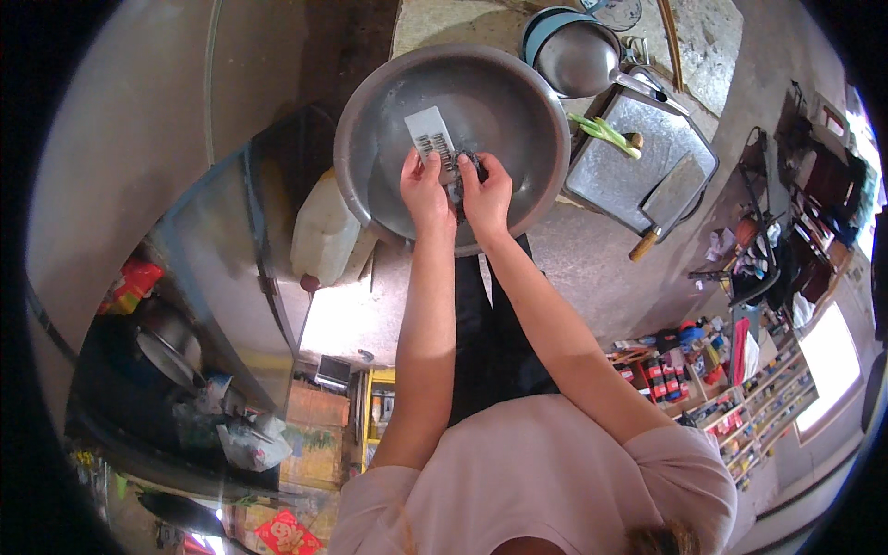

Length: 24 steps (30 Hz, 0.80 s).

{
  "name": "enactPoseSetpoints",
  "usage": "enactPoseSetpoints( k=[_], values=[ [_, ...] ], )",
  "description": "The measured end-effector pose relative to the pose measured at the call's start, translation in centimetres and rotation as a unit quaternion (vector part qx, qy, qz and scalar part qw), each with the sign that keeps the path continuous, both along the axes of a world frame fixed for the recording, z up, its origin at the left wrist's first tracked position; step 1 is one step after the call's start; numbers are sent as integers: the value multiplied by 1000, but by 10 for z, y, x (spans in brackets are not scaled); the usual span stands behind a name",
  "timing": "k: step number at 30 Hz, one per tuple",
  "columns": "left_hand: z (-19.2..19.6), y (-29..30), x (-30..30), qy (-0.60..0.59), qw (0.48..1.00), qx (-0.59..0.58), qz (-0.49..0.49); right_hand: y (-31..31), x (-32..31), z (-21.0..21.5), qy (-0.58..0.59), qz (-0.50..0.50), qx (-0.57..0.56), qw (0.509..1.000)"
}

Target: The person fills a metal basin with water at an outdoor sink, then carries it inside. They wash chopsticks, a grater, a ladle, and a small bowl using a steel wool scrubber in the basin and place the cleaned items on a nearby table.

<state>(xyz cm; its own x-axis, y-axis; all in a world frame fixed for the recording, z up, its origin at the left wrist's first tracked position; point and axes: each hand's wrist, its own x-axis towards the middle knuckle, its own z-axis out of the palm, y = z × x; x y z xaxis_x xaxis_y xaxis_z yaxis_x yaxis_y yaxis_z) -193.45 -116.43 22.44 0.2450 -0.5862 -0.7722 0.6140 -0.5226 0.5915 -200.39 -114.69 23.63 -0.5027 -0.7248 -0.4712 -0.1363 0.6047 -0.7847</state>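
Observation:
Over a large grey metal basin [363, 190], both of my hands are close together. My left hand [428, 196] is closed on the side of a flat white grater [427, 123] with rows of slots. The grater is tilted, its plain end pointing away from me. My right hand [487, 196] pinches a dark, shiny wad [470, 159] that looks like a steel wool scrubber, at the grater's near right edge. My fingers hide the near end of the grater and part of the wad. A little water seems to wet the basin's inside.
Right of the basin, a cutting board [618, 166] carries green vegetable stalks [603, 135] and a cleaver [673, 192]. A saucepan [578, 60] and chopsticks [670, 42] lie behind it. A whitish plastic jug [324, 231] stands left of the basin.

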Motion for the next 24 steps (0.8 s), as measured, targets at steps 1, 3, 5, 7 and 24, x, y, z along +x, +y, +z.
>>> enactPoseSetpoints(
  k=[1,3,5,7,24],
  values=[
    [0,1,2,-6,1000,11,-12,-3,-3,2,-8,7,10,1000],
    [4,2,3,-20,999,26,-28,-10,-6,4,-8,22,20,1000],
    [7,1,2,-35,998,29,-36,-22,-9,-3,7,38,19,999],
    [8,3,4,1,999,40,-29,-34,-14,-7,-12,45,24,999],
    [-7,12,13,-112,965,57,-229,-60,-41,-38,63,85,6,994]
  ],
)
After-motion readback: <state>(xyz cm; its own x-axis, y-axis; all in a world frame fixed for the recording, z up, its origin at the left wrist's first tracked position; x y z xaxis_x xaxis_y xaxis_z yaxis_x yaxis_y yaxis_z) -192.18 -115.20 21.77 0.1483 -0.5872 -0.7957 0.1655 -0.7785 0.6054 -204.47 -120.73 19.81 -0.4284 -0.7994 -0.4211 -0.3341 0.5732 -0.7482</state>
